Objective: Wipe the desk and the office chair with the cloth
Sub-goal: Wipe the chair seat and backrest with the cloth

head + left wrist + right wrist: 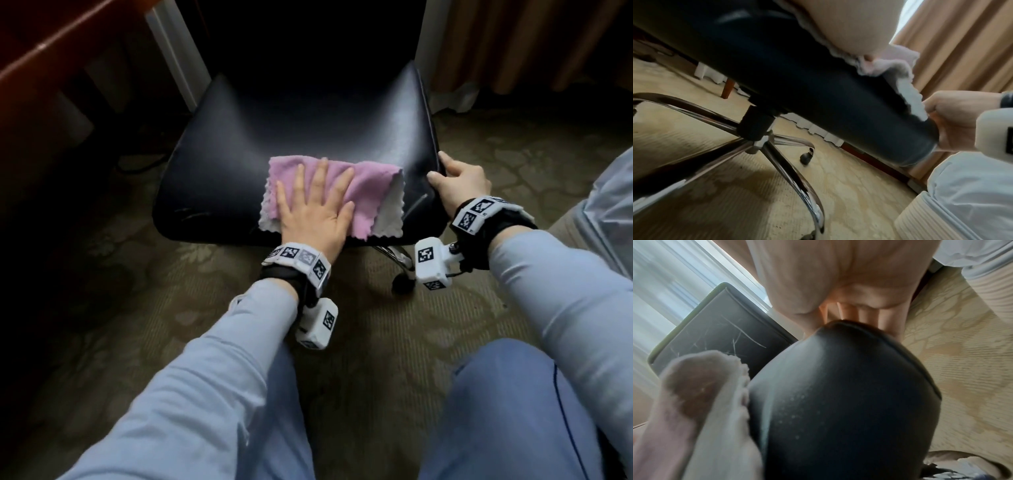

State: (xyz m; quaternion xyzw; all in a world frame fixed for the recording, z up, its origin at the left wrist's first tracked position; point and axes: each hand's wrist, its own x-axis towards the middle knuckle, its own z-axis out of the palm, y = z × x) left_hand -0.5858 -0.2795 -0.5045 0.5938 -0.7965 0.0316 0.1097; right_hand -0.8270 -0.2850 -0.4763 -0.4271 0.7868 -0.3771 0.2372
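Note:
A black office chair seat (294, 130) fills the middle of the head view. A pink and white cloth (373, 192) lies on the front part of the seat. My left hand (315, 202) presses flat on the cloth with straight, spread fingers. My right hand (459, 178) grips the seat's front right corner, thumb on top and fingers curled under the edge. In the left wrist view the cloth (898, 68) hangs over the seat edge (818, 91), and the right hand (953, 118) clasps the corner. In the right wrist view the seat corner (849, 399) sits under my fingers (851, 313), with the cloth (701, 402) at the left.
The dark wooden desk (37, 44) stands at the far left. Tan curtains (534, 41) hang behind the chair on the right. The chrome chair base (777, 155) with castors spreads over patterned carpet (370, 342). My knees in light blue trousers are at the bottom.

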